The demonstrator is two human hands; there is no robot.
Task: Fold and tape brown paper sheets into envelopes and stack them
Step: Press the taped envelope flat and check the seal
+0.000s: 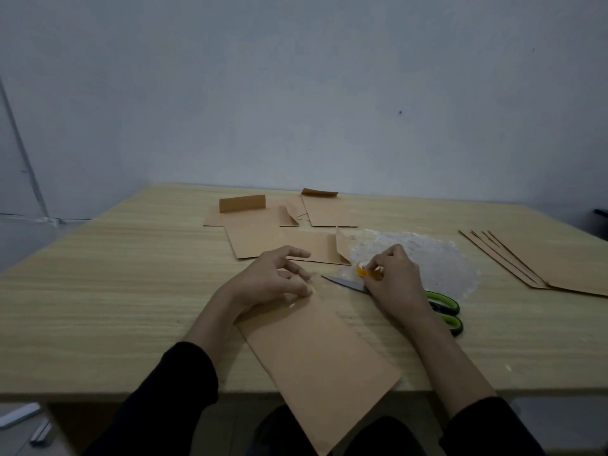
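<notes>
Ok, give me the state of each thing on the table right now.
Near envelope: folded, overhanging table edge.
Left hand: fingertips pressing its far corner.
Right hand: pinching tape roll.
Scissors: lying flat, blades together.
Right sheets: flat, fanned.
Far envelopes: flaps up.

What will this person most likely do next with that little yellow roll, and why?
Probably pull a short strip off the tape roll: the right hand pinches it, while the left hand rests on the near brown sheet's top edge, seemingly ready for taping.
</notes>
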